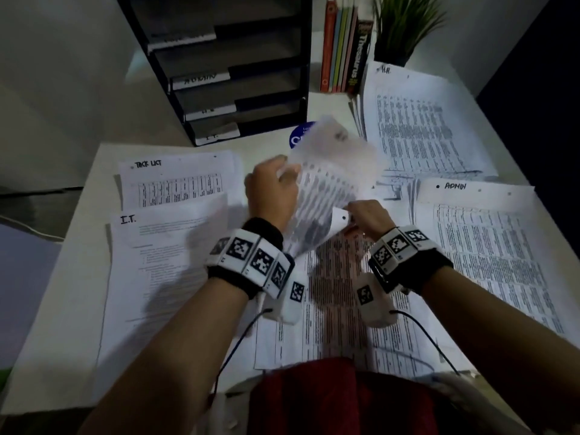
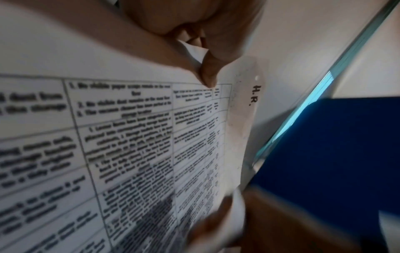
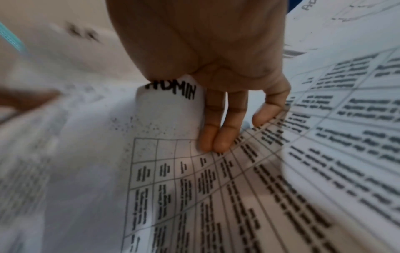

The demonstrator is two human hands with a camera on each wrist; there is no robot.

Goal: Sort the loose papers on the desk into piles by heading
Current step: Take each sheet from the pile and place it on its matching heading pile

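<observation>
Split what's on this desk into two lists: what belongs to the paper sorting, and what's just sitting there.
Part of the job:
- H.R. sheet in the left hand
- ADMIN sheet pinched by the right hand
- piles headed I.T., ADMIN, H.R., and the task list

Just lying about:
- books
- potted plant
- black letter tray

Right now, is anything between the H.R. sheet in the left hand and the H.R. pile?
Nothing visible. The left hand holds the H.R. sheet raised above the desk, and the H.R. pile lies open at the far right, nothing on top.
</observation>
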